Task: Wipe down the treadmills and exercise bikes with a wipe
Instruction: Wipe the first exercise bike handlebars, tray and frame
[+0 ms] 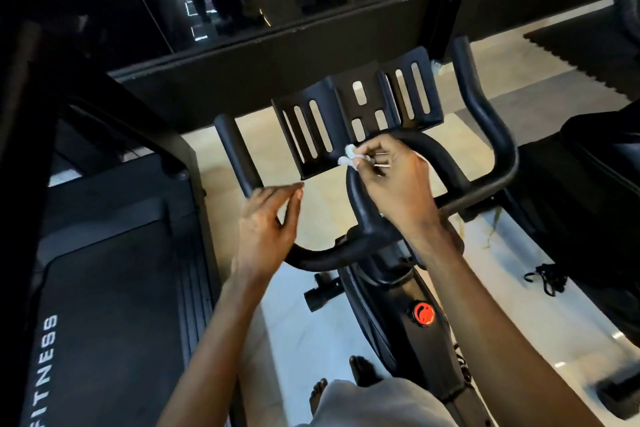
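Floor (287,333): pale, glossy tiles.
Left: treadmill (114,305) stands on it.
Middle: exercise bike (384,291), beside the treadmill.
Far right: dark jigsaw-edged mat (588,48).
Right: black strap (547,279), lying loose.
Near edge: bare feet (360,371).

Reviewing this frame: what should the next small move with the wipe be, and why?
Probably slide the wipe rightward along the handlebar loop. The right hand pinches the wipe at the loop's upper left, beside the slotted tray, so the rest of the curve lies just ahead of it. The left hand is open and holds nothing, so it is free to steady the bike.
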Tool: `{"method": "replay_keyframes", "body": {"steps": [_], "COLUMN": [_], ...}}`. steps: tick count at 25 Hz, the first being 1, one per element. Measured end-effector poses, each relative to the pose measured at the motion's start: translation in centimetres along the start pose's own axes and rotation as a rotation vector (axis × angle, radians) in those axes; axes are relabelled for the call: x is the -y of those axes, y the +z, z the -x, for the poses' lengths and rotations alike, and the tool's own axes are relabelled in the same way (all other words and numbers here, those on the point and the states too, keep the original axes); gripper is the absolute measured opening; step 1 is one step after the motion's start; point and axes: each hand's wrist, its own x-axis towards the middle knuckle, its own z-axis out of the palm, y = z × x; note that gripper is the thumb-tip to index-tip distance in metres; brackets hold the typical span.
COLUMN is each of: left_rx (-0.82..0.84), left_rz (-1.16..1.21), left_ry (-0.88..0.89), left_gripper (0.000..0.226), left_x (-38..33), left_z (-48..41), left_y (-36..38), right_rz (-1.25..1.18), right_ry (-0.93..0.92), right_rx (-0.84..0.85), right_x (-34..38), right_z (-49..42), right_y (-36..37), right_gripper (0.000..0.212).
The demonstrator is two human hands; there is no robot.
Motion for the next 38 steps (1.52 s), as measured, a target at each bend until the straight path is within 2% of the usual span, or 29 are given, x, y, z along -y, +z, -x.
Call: {"method": "replay_keyframes", "body": {"steps": [2, 4, 6, 9, 11, 15, 20, 25, 26, 27, 29, 31, 33, 35, 38], "left_rx": [-0.091, -0.110, -0.033, 0.112, 0.113, -0.016, -0.086, -0.050, -0.048, -0.045, -0.036, -0.021, -0.005, -0.012, -0.036], "left_rz": [-0.144, -0.251, -0.298, -0.307, -0.282, -0.209, -0.313, -0.338, -0.342, -0.343, -0.346, -0.376, -0.413, -0.436, -0.458], "left_ry": [-0.004, -0.055, -0.090, -0.043, -0.036, -0.054, -0.055, -0.088, -0.088, -0.086, -0.083, -0.071, -0.062, -0.065, -0.081], "left_gripper": [0.022, 0.030, 0.038, 0.044, 0.042, 0.037, 0.039, 0.045, 0.045, 0.045, 0.046, 0.048, 0.050, 0.051, 0.049], "left_x": [1.6, 2.9, 4.1, 5.8, 6.5, 6.5, 6.2, 6.3, 6.3, 6.3, 6.2, 6.1, 6.0, 5.9, 5.9], "left_z": [-3.8, -7.2, -9.9, -11.9, -12.0, -11.8, -11.5, -11.4, -11.4, -11.5, -11.4, -11.4, -11.4, -11.5, -11.6], "left_y": [-1.2, -2.0, -1.9, -1.0, -0.3, 0.4, 1.1, 1.3, 1.2, 1.1, 1.1, 1.1, 1.1, 1.3, 1.5], "right_rz": [0.010, 0.037, 0.037, -0.019, -0.057, -0.069, -0.029, 0.178, 0.207, 0.208, 0.167, 0.125, 0.146, 0.186, 0.331], "right_ry": [-0.074, -0.118, -0.135, -0.140, -0.119, -0.115, -0.098, -0.127, -0.136, -0.147, -0.154, -0.166, -0.199, -0.207, -0.194], "right_rx": [0.052, 0.053, 0.034, 0.052, 0.051, 0.072, 0.180, 0.435, 0.441, 0.396, 0.249, 0.193, 0.209, 0.258, 0.417], "right_x": [0.8, 1.2, 1.5, 2.3, 2.7, 1.8, 0.7, 0.4, 0.5, 0.7, 1.0, 1.5, 1.5, 1.0, 0.3], "right_z": [-2.1, -4.9, -7.6, -10.5, -10.9, -9.9, -7.8, -6.3, -6.9, -7.7, -9.3, -9.9, -9.2, -8.3, -7.3], "right_y": [1.9, 3.7, 5.7, 8.4, 9.5, 9.7, 8.6, 6.3, 5.9, 5.6, 5.9, 7.1, 8.2, 8.3, 7.3], "right_gripper": [0.009, 0.007, 0.007, 0.009, 0.009, 0.006, 0.005, 0.008, 0.008, 0.004, 0.011, 0.012, 0.004, 0.005, 0.007]}}
